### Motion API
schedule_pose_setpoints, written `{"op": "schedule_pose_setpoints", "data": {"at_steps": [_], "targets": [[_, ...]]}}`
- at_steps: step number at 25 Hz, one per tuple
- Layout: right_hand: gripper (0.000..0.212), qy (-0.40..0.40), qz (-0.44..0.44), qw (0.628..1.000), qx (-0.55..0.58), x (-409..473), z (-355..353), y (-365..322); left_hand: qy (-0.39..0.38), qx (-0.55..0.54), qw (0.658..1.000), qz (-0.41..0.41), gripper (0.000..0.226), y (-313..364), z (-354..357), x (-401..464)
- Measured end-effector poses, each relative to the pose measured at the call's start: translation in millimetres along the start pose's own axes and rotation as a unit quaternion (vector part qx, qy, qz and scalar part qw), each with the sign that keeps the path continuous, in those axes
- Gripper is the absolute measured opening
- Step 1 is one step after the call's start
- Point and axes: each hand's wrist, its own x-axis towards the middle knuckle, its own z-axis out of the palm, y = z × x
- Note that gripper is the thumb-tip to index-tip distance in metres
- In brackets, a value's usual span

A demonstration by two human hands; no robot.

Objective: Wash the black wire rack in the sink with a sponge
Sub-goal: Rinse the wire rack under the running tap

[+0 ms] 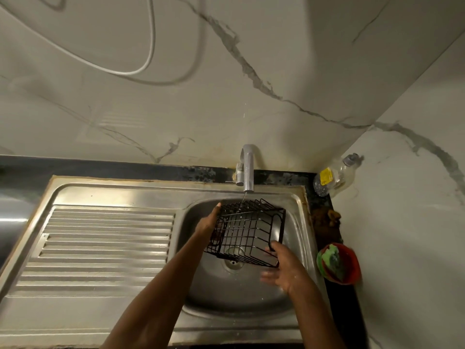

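The black wire rack (247,231) hangs tilted over the steel sink basin (236,295), under a thin stream of water from the tap (247,170). My left hand (210,222) holds the rack's left side, fingers hidden behind the wires. My right hand (283,267) touches the rack's near right corner, the thumb on the frame and the other fingers spread and loose below it. The green sponge (332,260) lies in a red bowl (348,264) on the counter to the right of the sink, away from both hands.
A ribbed steel drainboard (100,245) stretches left of the basin. A clear plastic bottle (334,176) with a yellow label leans in the back right corner. Marble wall panels close in behind and on the right. A brown clump (332,216) sits on the dark counter strip.
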Motion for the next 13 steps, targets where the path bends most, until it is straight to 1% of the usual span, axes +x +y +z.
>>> {"op": "schedule_pose_setpoints", "data": {"at_steps": [1, 2, 3, 4, 5, 6, 7, 8, 9, 10, 11, 12, 13], "targets": [[0.019, 0.015, -0.055, 0.998, -0.041, 0.2, -0.4, -3.7, 0.019, -0.01, 1.0, -0.008, 0.105, -0.8, 0.6, 1.6], [0.025, 0.009, -0.107, 0.993, -0.055, 1.3, -1.9, -8.3, 0.015, -0.015, 1.0, -0.007, 0.11, -6.1, 1.7, 13.8], [0.041, -0.015, -0.146, 0.988, -0.04, 5.5, -3.1, -12.3, 0.0, -0.006, 1.0, 0.003, 0.113, -5.1, 2.3, 17.2], [0.055, -0.053, -0.149, 0.987, 0.017, 7.8, -3.9, -15.4, -0.015, 0.001, 1.0, 0.01, 0.114, -4.6, 4.9, 26.7], [0.064, -0.098, -0.132, 0.983, 0.086, 7.2, -0.4, -18.1, -0.028, 0.0, 1.0, 0.002, 0.112, -0.8, 5.1, 29.2], [0.068, -0.116, -0.095, 0.978, 0.147, 8.7, 4.2, -20.4, -0.045, -0.005, 0.999, -0.013, 0.109, 7.8, 7.9, 28.9], [0.068, -0.118, -0.064, 0.971, 0.197, 8.1, 11.4, -24.6, -0.07, -0.013, 0.997, -0.04, 0.103, 15.5, 9.9, 28.5], [0.064, -0.102, -0.038, 0.969, 0.223, 5.6, 21.8, -28.6, -0.09, -0.014, 0.994, -0.051, 0.096, 42.6, 10.6, -3.8], [0.057, -0.082, -0.029, 0.966, 0.244, 5.5, 34.1, -32.8, -0.119, -0.008, 0.992, -0.047, 0.086, 70.6, 11.0, -35.2], [0.05, -0.045, -0.026, 0.967, 0.251, 6.6, 45.0, -38.5, -0.127, 0.024, 0.991, -0.034, 0.071, 89.4, 14.5, -46.5], [0.043, -0.026, -0.027, 0.967, 0.254, 6.9, 55.9, -43.4, -0.133, 0.051, 0.989, -0.023, 0.056, 106.9, 17.6, -59.4], [0.038, -0.01, -0.032, 0.968, 0.248, 6.9, 65.3, -47.7, -0.142, 0.075, 0.986, -0.037, 0.05, 118.5, 20.0, -66.7], [0.034, 0.004, -0.037, 0.966, 0.258, 10.6, 73.5, -50.2, -0.146, 0.097, 0.983, -0.055, 0.052, 128.3, 22.6, -69.4]]}}
